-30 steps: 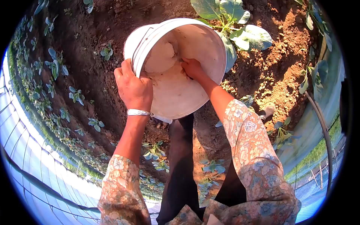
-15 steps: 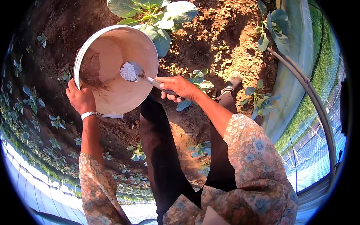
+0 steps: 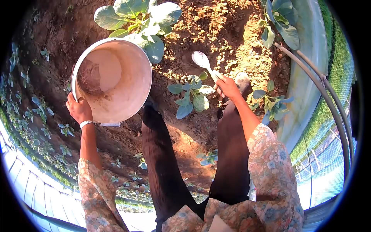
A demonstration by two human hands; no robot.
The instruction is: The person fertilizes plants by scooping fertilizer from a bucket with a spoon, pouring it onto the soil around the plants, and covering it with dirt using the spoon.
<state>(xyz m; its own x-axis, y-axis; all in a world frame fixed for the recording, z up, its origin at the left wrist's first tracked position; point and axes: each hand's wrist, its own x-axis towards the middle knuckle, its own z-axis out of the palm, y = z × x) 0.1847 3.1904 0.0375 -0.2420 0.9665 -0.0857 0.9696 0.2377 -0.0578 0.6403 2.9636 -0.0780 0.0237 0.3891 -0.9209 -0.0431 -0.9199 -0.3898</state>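
Observation:
My left hand (image 3: 80,110) is closed on the lower left rim of a white bucket (image 3: 133,83), whose mouth faces me. Inside, a brownish patch and a paler area show at its bottom. In my right hand (image 3: 228,88) is the handle of a metal spoon (image 3: 200,59), held out over the soil right of the bucket. The spoon's bowl looks pale and bright; whether granules lie in it I cannot tell. Just below and left of the spoon grows a small leafy plant (image 3: 191,94), and a larger leafy plant (image 3: 141,23) stands beyond the bucket.
Dry, clumpy soil (image 3: 228,34) lies around my feet. Other plants grow at the right (image 3: 284,23) and beside my right foot (image 3: 270,101). Plastic sheeting (image 3: 309,77) and curved pipes (image 3: 328,92) border the right side. Rows of seedlings (image 3: 40,108) run along the left.
My right hand has moved the spoon out of the bucket to the right, over the soil. White granules were plain in its bowl before. The bucket has shifted slightly left and down in view.

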